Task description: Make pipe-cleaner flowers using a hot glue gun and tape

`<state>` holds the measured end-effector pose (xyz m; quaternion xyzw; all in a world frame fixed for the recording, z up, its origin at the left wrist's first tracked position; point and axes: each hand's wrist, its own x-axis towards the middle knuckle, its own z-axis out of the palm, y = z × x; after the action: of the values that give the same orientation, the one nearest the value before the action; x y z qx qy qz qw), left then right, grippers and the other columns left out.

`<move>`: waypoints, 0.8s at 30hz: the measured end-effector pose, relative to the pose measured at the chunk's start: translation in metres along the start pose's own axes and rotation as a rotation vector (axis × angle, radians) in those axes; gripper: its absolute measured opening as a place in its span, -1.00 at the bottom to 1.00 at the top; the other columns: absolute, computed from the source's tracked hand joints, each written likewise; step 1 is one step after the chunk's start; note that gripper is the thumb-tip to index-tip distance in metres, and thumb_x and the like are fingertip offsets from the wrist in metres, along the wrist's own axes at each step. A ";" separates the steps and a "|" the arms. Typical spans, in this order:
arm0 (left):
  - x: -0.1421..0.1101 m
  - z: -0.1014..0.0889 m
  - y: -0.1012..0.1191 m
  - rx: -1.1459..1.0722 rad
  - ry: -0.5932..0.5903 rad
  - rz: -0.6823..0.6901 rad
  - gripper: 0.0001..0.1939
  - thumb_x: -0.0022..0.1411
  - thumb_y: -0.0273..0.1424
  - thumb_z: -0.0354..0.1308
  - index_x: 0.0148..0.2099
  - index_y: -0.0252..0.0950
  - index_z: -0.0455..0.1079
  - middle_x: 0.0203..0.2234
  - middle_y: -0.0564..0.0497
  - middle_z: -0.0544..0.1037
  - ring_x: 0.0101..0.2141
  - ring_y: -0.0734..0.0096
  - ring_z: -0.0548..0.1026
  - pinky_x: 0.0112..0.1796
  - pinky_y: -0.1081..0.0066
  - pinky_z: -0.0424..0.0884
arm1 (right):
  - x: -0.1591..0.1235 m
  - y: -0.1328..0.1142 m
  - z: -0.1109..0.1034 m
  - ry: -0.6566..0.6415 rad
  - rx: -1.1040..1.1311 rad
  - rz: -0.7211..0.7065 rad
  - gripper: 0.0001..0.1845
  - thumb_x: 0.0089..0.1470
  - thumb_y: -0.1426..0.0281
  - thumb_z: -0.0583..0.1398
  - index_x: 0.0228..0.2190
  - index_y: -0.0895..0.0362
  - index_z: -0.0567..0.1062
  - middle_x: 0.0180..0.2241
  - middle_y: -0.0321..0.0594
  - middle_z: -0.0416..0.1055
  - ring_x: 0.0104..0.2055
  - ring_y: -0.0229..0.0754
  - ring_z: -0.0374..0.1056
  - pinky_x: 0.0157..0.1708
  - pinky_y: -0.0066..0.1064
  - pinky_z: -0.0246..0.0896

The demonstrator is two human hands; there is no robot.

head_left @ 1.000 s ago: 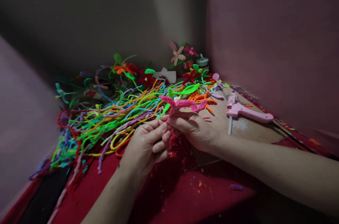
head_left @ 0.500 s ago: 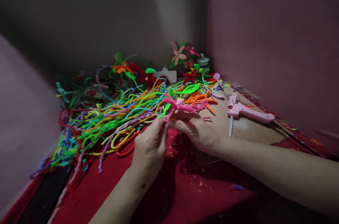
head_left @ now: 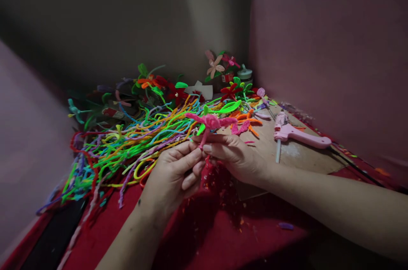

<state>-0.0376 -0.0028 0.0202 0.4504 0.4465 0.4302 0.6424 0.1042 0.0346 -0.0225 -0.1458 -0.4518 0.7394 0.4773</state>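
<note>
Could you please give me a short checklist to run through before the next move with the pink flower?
1. Left hand pinching the stem of the pink flower: ok.
2. Right hand at the stem too, thumb against it: ok.
3. Pink glue gun resting on the brown board, apart from both hands: ok.
4. Glue gun switched on and hot: cannot tell.
5. Red cloth free of scraps: not ok; small bits and a purple piece lie on it.
</note>
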 end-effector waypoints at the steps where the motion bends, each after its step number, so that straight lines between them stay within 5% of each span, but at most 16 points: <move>1: 0.000 -0.001 0.001 -0.017 -0.026 -0.022 -0.87 0.14 -0.35 0.16 -0.36 -0.29 0.31 -0.71 0.21 0.27 -0.80 0.79 -0.06 -0.79 0.70 -0.06 | 0.000 -0.001 0.000 -0.014 0.020 0.014 -0.77 -0.11 0.34 0.30 -0.31 0.08 0.59 -0.42 -0.30 0.51 -0.36 -0.29 0.37 -0.25 -0.40 0.22; 6: 0.001 0.000 0.000 0.114 -0.027 0.005 -0.84 0.17 -0.29 0.12 -0.35 -0.29 0.32 -0.69 0.20 0.28 -0.80 0.76 -0.01 -0.80 0.66 0.00 | 0.002 0.001 0.000 0.062 0.107 0.033 -0.84 -0.17 0.41 0.33 -0.41 0.14 0.60 -0.53 -0.34 0.49 -0.46 -0.36 0.32 -0.36 -0.48 0.19; 9: 0.001 0.002 -0.007 0.451 0.092 0.221 -0.79 0.19 -0.30 0.09 -0.43 -0.31 0.32 -0.67 0.15 0.33 -0.75 0.68 0.17 -0.72 0.61 0.12 | 0.002 0.003 0.001 0.131 0.161 0.047 -0.86 -0.23 0.43 0.35 -0.47 0.14 0.59 -0.53 -0.34 0.49 -0.46 -0.34 0.33 -0.36 -0.46 0.20; 15: 0.006 -0.004 -0.024 1.069 0.295 0.712 -0.88 0.21 -0.44 0.04 -0.26 -0.30 0.40 -0.60 0.10 0.41 -0.61 0.58 0.31 -0.50 0.55 0.24 | 0.002 0.005 0.002 0.188 0.155 0.007 -0.83 -0.28 0.39 0.37 -0.49 0.12 0.60 -0.52 -0.33 0.50 -0.44 -0.30 0.34 -0.29 -0.40 0.21; 24: 0.006 0.000 -0.021 0.804 0.316 0.495 -0.87 0.20 -0.39 0.05 -0.31 -0.24 0.42 -0.66 0.16 0.30 -0.66 0.60 0.21 -0.61 0.58 0.14 | 0.003 0.005 -0.001 0.142 0.094 -0.030 -0.85 -0.28 0.40 0.39 -0.51 0.10 0.58 -0.56 -0.38 0.46 -0.52 -0.38 0.26 -0.37 -0.46 0.21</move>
<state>-0.0329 -0.0016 -0.0009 0.6842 0.5488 0.4265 0.2209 0.1006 0.0370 -0.0268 -0.1686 -0.3840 0.7404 0.5253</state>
